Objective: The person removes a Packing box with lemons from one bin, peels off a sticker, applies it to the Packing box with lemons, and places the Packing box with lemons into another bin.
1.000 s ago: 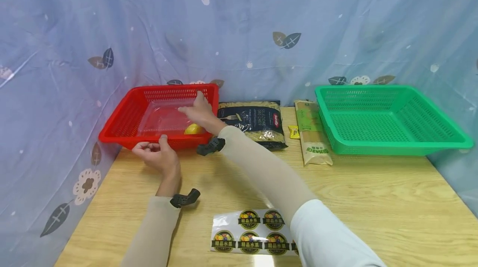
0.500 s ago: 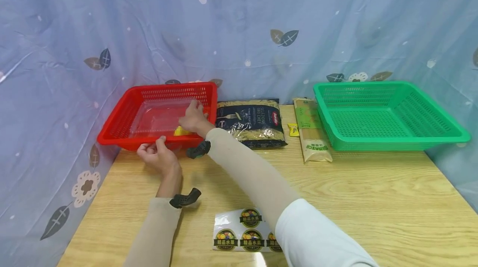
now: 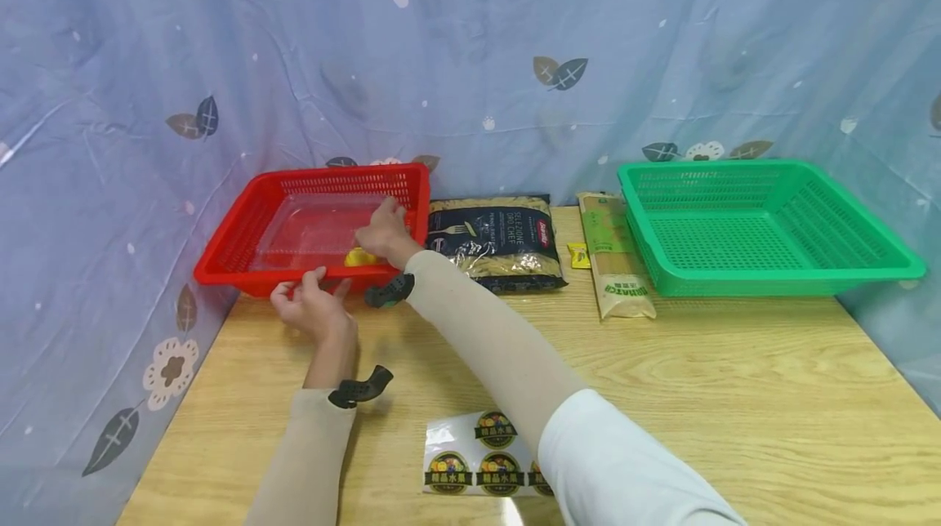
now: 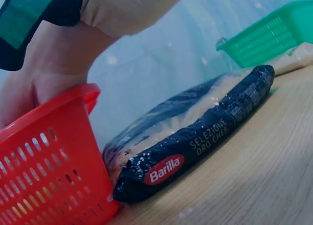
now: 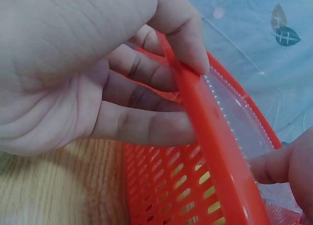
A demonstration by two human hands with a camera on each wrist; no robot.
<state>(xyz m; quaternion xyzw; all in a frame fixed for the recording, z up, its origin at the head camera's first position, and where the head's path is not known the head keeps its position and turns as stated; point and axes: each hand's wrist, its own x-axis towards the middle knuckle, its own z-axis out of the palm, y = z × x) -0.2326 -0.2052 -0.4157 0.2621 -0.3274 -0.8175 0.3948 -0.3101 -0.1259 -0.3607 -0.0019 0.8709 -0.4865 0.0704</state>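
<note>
Left hand [image 3: 312,309]: clamped on the red basket's [image 3: 238,275] front rim, thumb over the top, other fingers against the outside wall (right wrist view).
Right hand [image 3: 384,234]: inside the basket, right end, palm low. Fingers together or apart? Can't tell, tips mostly hidden.
Yellow item [image 3: 360,257]: in the basket, front right, just inside the front wall. Lies left of the right palm and toward the person, partly covered by that hand. Contact unconfirmed; long axis unreadable.
Clear tray [image 3: 309,228]: same basket, long axis left to right. Right hand is at its right end; touch unclear.
Nearer hand: right, my read. Left is close too, but the front wall stands between it and the yellow item.
Pasta bag [image 3: 500,240]: on the table [image 3: 735,395], just beside the basket's right side.
Green basket [image 3: 757,274]: well apart, far right.
</note>
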